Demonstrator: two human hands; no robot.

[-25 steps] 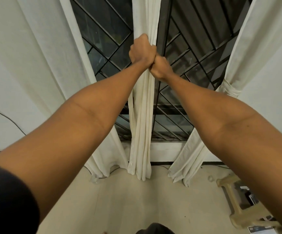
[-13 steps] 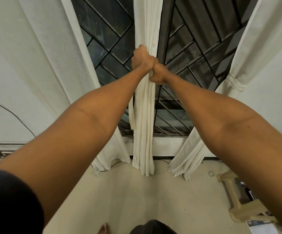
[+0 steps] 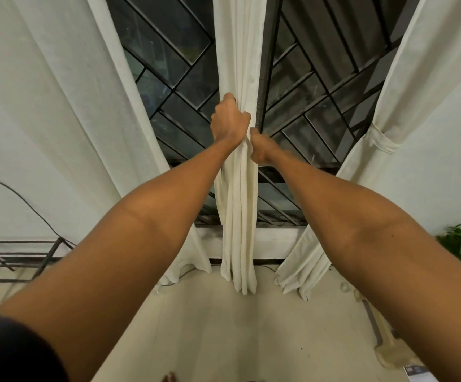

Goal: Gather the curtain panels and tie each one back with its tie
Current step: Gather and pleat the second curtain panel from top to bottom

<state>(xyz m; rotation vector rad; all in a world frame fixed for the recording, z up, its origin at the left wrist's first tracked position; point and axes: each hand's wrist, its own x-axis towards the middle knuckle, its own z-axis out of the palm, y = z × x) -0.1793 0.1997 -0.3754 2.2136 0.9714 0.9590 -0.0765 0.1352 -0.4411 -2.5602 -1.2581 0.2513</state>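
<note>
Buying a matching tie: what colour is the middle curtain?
The middle curtain is plain cream, no pattern; the head view shows it.

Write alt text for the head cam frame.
Two hands, left hand above right hand, grip the gathered middle curtain panel in front of a dark grilled window. The right curtain panel is already tied back with its tie; the left curtain panel shows no tie.
</note>
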